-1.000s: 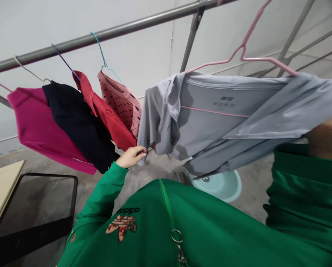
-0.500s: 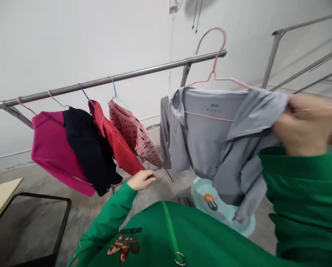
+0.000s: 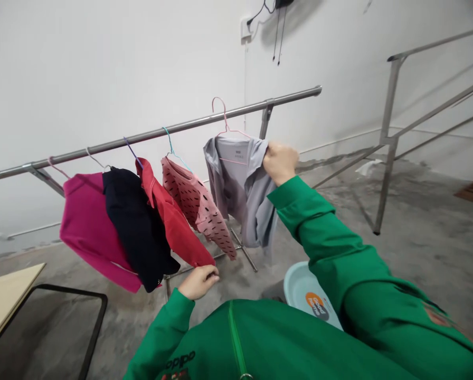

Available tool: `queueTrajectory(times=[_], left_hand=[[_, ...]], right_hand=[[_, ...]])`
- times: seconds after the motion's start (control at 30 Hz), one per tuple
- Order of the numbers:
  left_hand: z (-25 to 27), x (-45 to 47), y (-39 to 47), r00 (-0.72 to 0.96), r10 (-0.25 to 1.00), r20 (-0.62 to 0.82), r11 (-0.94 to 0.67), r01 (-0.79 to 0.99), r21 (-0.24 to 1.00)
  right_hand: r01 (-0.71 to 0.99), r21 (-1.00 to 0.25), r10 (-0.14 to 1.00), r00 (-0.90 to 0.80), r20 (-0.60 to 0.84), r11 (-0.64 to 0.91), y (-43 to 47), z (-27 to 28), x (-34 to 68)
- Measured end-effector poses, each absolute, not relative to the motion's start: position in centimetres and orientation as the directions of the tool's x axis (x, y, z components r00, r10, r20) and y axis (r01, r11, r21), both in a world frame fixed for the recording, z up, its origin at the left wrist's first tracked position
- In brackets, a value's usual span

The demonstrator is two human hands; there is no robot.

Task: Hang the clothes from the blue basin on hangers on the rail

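Grey garment [image 3: 236, 184] and pink hanger [image 3: 226, 126] have shifted from the right of the frame, near the end of the rail [image 3: 197, 123], to just right of centre, beside the patterned pink top [image 3: 197, 200] and well out from the body. The right hand [image 3: 282, 161] is clenched around the garment's shoulder on the frame's right side; the opposite shoulder hangs unsupported by any hand. The left hand [image 3: 199, 282], low in the middle of the frame, has its fingers curled at the hem of the red garment [image 3: 173, 221]; whether it grips that cloth, I cannot tell.

The hook's curve stands above the rail, its tip close to the rail's top edge; whether that tip has passed behind the metal is unclear. Seating it well would call for lowering the hanger straight down, keeping the shoulders level, and easing the grip only once the rail bears the weight. Held at one end only, the hanger could twist or the cloth slide off, so a grasp nearer its neck would probably steady it. A little space from the patterned top should help avoid snagging.
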State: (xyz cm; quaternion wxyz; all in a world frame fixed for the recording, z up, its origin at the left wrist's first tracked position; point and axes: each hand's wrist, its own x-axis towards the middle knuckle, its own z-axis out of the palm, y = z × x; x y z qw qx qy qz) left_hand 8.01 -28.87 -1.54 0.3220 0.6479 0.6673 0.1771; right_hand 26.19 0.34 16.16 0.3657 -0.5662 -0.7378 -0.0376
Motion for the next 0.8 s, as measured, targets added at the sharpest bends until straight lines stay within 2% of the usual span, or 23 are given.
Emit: queueTrajectory(times=[0.2,0.47,0.8], left_hand=[[-2.1,7.6,-30.2,-0.029,0.976,-0.215,0.165,0.741,0.651],[-2.9,7.0,-30.9,-0.061,0.968,-0.242,0.216,0.695,0.686],[-3.7,6.7,-29.7,0.012,0.966,-0.260,0.179,0.694,0.697]], right_hand=[[0.835,-0.416,0.841,-0.095,0.533,0.359,1.3,14.6,22.5],[0.824,-0.431,0.864,-0.133,0.485,0.368,0.7,11.9,20.7],[0.798,-0.409,0.863,-0.254,0.436,0.442,-1.8,11.4,19.7]])
